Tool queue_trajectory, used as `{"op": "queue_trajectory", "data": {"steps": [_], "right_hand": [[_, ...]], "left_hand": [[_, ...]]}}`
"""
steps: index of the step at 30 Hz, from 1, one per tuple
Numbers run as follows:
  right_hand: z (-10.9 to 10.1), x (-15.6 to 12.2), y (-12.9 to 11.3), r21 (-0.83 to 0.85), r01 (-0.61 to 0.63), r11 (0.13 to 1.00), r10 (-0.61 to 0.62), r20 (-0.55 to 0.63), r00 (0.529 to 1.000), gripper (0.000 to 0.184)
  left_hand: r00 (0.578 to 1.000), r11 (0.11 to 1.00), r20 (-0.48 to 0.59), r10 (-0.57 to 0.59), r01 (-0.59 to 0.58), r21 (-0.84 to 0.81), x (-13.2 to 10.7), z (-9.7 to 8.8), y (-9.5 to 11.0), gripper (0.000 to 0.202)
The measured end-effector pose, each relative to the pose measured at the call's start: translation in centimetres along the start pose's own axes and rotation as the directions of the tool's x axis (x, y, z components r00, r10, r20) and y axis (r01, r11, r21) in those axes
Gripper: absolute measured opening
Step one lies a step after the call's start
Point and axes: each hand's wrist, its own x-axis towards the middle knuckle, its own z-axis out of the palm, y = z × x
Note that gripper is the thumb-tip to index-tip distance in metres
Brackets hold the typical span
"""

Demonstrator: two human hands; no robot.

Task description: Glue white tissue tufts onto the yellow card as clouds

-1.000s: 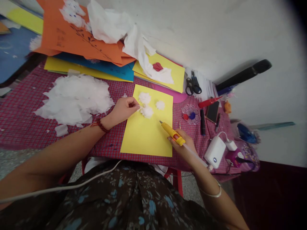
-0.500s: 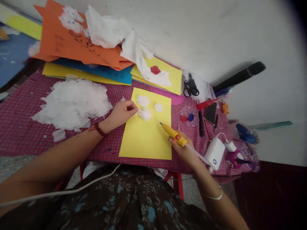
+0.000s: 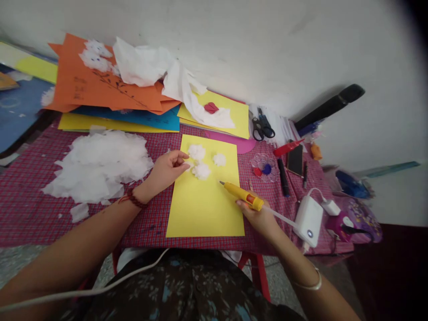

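A yellow card sheet [image 3: 207, 205] lies on the red checked tablecloth [image 3: 33, 214] in front of me. Three white tissue puffs [image 3: 201, 170] sit near its far end. My left hand [image 3: 167, 169] rests at the card's left edge, fingers loosely curled and apart, just left of the puffs, holding nothing I can see. My right hand [image 3: 259, 216] grips a yellow glue gun [image 3: 242, 196] at the card's right edge, its nozzle pointing toward the puffs but apart from them.
A heap of white tissue pieces [image 3: 100, 165] lies to the left. Orange, blue and yellow sheets [image 3: 110, 89] are stacked at the back. Scissors [image 3: 262, 127], pens, a phone [image 3: 295, 159], a small plastic dish [image 3: 263, 162] and a white charger [image 3: 309, 220] crowd the right side.
My left hand has loosened from a pinch at the puffs and drawn slightly back. The view has tilted; the glue gun stays about where it was.
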Motion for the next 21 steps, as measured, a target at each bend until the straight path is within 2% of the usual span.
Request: {"op": "queue_trajectory", "data": {"steps": [5,16,21], "right_hand": [[-0.3,-0.14,-0.6,0.074,-0.019,0.997,0.016,0.036,0.999,0.024],[-0.1,-0.37,-0.5,-0.017,-0.031,0.999,0.031,-0.009,0.999,0.027],[-0.15,-0.62,-0.17,0.044,-0.067,0.997,0.068,-0.027,0.997,0.026]], "left_hand": [[0.998,0.994,0.058,-0.03,0.023,0.111,-0.21,-0.34,0.55,0.017],[0.997,0.986,0.059,0.047,-0.056,0.155,-0.05,-0.23,0.23,0.016],[0.999,0.986,0.035,0.031,-0.037,0.164,-0.02,-0.23,0.21,0.016]]}}
